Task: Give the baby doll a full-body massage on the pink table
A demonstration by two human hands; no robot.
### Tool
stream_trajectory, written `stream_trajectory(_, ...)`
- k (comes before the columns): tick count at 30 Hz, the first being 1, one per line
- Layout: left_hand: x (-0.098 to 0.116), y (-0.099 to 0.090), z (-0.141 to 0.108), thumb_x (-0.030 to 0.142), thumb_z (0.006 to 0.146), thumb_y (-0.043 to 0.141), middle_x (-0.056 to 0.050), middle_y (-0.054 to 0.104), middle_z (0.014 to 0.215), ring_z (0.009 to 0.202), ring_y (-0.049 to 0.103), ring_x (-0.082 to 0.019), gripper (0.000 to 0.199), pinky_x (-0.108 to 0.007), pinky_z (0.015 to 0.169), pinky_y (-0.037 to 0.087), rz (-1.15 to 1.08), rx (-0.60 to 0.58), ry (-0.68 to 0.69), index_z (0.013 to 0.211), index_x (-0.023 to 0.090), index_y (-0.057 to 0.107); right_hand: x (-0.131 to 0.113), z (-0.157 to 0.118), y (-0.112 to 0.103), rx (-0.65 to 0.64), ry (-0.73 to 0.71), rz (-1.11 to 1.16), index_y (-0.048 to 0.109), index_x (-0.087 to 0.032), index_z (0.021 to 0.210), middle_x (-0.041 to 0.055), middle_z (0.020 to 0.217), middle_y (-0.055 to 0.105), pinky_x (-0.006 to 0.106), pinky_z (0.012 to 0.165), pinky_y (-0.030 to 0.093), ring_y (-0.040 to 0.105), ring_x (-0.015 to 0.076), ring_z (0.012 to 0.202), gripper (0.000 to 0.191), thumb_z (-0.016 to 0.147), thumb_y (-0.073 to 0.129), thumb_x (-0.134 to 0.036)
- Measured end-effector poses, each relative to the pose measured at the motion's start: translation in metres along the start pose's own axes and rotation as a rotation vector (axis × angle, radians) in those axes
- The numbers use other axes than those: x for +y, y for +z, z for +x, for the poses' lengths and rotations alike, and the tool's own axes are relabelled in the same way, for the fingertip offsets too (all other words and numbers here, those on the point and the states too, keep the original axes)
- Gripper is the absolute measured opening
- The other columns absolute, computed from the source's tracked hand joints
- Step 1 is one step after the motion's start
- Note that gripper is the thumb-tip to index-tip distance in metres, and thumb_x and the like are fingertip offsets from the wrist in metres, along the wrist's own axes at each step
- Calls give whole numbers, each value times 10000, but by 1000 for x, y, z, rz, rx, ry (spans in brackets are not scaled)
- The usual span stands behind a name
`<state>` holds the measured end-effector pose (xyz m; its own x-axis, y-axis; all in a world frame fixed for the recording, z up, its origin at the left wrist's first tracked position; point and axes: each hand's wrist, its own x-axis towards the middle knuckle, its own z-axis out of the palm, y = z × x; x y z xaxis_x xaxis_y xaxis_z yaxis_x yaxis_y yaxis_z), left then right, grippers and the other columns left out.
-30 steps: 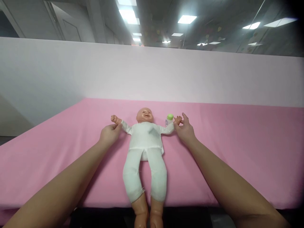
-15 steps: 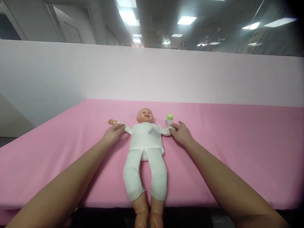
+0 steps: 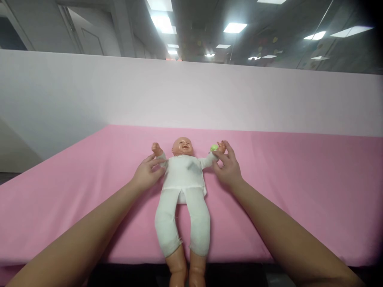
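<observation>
A baby doll (image 3: pixel 184 171) in a white cloth outfit lies face up, its head at the far end and its bare feet over the near edge. My left hand (image 3: pixel 147 172) has its fingers round the doll's arm on the left, which is raised with the fist up. On the other side, my right hand (image 3: pixel 229 165) grips the doll's other sleeved arm between thumb and fingers, close to its small hand. Behind that arm shows the green cap (image 3: pixel 214 148) of a small bottle; the bottle's body is mostly hidden.
The doll rests on a pink cloth-covered table (image 3: pixel 284 191). A white partition (image 3: pixel 191 95) stands along the back edge. Beyond it are glass reflecting ceiling lights and a door (image 3: pixel 89 34) at the left.
Both doll arms have lifted from lying out sideways, their hands now pointing up. My left hand moved slightly inward. The doll's raised arm now covers most of the bottle.
</observation>
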<state>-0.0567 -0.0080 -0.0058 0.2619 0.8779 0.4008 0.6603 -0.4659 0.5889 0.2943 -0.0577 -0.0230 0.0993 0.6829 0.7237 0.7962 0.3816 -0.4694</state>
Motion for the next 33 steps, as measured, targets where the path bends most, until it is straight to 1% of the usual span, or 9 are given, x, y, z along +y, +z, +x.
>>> stream_trajectory(3,5,5,-4,431,901,626,-71,516,1575,1468,461,-326,357,-485,1206,400,76,-69,162,1188,282,779,-16,-3,2,-72,-253,7,735,-232,1175,77,1665,372,526,1174,465,438,313,1493,281,941,581,-224)
stream_trajectory(7,11,7,-7,388,920,599,-99,575,1521,1477,453,-314,348,-507,1202,397,171,-129,317,1204,269,762,-35,-8,5,-213,-423,62,742,-258,1170,58,1423,657,535,1227,408,553,274,1400,338,895,574,-159)
stream_trajectory(11,13,8,-9,355,904,598,-111,599,1492,1443,492,-315,214,-491,1179,421,197,-111,329,1007,235,742,-52,-16,5,-371,-430,175,745,-290,1187,9,1224,767,475,1172,484,663,232,1263,366,903,552,-162)
stream_trajectory(13,13,9,-9,335,896,594,-121,607,1478,1426,506,-316,245,-493,1174,426,203,-112,327,1081,220,707,-57,-18,6,-391,-400,219,741,-293,1201,0,1205,775,440,1134,518,678,220,1239,371,906,557,-167)
stream_trajectory(17,15,10,-9,273,913,551,-130,599,1481,1420,503,-316,479,-514,1182,414,262,-139,390,1384,200,599,-58,-17,5,-422,-352,260,741,-284,1194,-5,1204,775,398,1063,562,702,214,1196,365,888,588,-157)
stream_trajectory(21,13,10,-9,259,974,481,-114,547,1541,1493,413,-328,372,-532,1232,337,369,-207,493,1248,245,732,-56,-13,2,-481,-365,260,738,-281,1208,-7,1241,763,382,1086,543,702,206,1196,377,883,600,-150)
stream_trajectory(24,9,12,-10,340,1003,482,-110,476,1601,1501,390,-362,400,-559,1207,364,379,-187,416,1316,286,724,-53,-13,2,-509,-395,164,706,-286,1291,12,1234,765,464,1169,467,646,253,1292,455,858,630,-168)
stream_trajectory(29,6,13,-10,462,1000,491,-115,335,1680,1528,336,-385,569,-588,1179,384,326,-117,196,1554,333,500,-43,-13,5,-490,-371,-14,553,-260,1501,72,1402,673,569,1217,374,503,327,1433,622,886,648,-267)
stream_trajectory(33,4,8,-4,505,966,511,-169,438,1601,1469,424,-400,685,-568,1123,439,286,-56,38,1599,263,411,-34,-9,5,-421,-273,-126,457,-266,1571,76,1492,600,565,1202,386,436,345,1473,677,913,619,-278)
